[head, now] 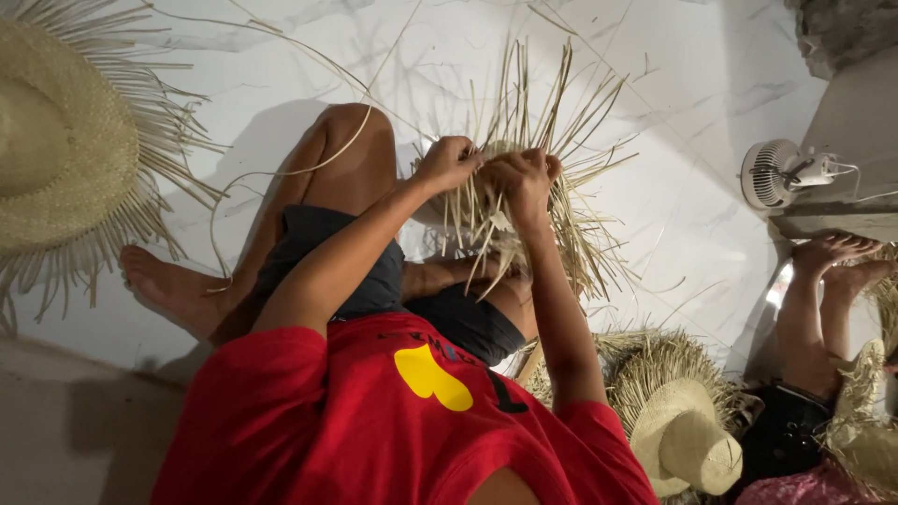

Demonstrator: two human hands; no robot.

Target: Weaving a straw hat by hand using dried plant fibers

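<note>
Sitting at the far left on the pale floor (673, 112) is a finished straw hat (56, 150), its uncut fringe spreading out around the brim. Beside it, a bare foot (168, 290) rests flat on the floor, with the knee (351, 131) bent above it and a long loose straw strand (281, 173) curling across the leg. Near the middle, the left hand (447, 164) is clenched around strips of the half-woven hat (510, 201), which sits on the lap, just past the dark shorts (318, 248) and the red shirt (374, 421). Right beside it and touching the same work, the right hand (524, 178) grips a bunch of strips at the hat's top, fingers curled tight. Loose ends of the half-woven hat stick up and out in all directions. Lower right, another hat with a smooth crown (687, 440) lies on a pile of straw, near the person's right elbow. Farther right, a small white fan (772, 173) stands by a grey step (842, 220). At the right edge another person's legs (823, 309) stretch out, with more straw work (865, 421) beside them.
</note>
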